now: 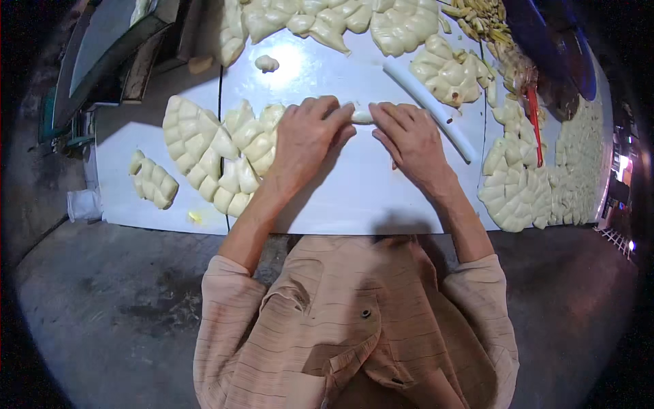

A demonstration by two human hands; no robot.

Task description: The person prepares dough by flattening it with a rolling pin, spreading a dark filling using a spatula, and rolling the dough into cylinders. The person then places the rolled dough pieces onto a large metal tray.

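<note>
Both of my hands are over the white table, pressed on one small pale piece of dough [362, 114] that shows between their fingertips. My left hand [308, 133] has its fingers curled over the dough's left end. At its right end, my right hand [413, 136] bends its fingers down on it. The parts under my fingers are hidden. Beside my right hand lies a white rolling pin [436, 112], set slantwise. Left of my left hand, a cluster of dough pieces [197, 136] sits packed together. A smaller cluster of dough [154, 180] lies farther left.
Larger dough clusters [405, 27] line the far edge, with one small dough lump [266, 63] nearer. At right are more dough pieces [514, 191], a slim red object [533, 123], thin yellowish strips [480, 17] and a dark blue container [545, 41]. A metal-edged box [119, 48] stands far left.
</note>
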